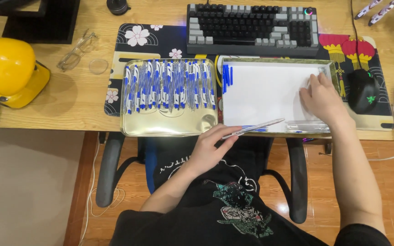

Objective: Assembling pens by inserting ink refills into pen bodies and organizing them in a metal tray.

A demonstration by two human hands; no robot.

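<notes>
At the front edge of a wooden desk (69, 98), a thin clear-barrelled pen (254, 128) is pinched between the thumb and fingers of the left hand (210, 148). It lies nearly level, its tip pointing right over the near rim of a gold tray lined with white paper (265, 91). Such a grip looks suited to carrying the pen sideways rather than writing with it. The left forearm rises from the lap, wrist bent slightly back. The right hand (320, 98) rests palm down inside the same tray near its right wall, fingers loosely spread and reaching toward the far corner; whether they grip anything there cannot be told. A few blue caps (227, 76) stand against that tray's left wall. Just beside it on the left, a second gold tray (169, 125) holds a long, tidy row of blue-and-white pens (169, 86). Beyond both trays sit a keyboard (251, 27) and a black mouse (363, 91); eyeglasses (76, 50) and a yellow helmet (7, 68) lie well apart, far left.
</notes>
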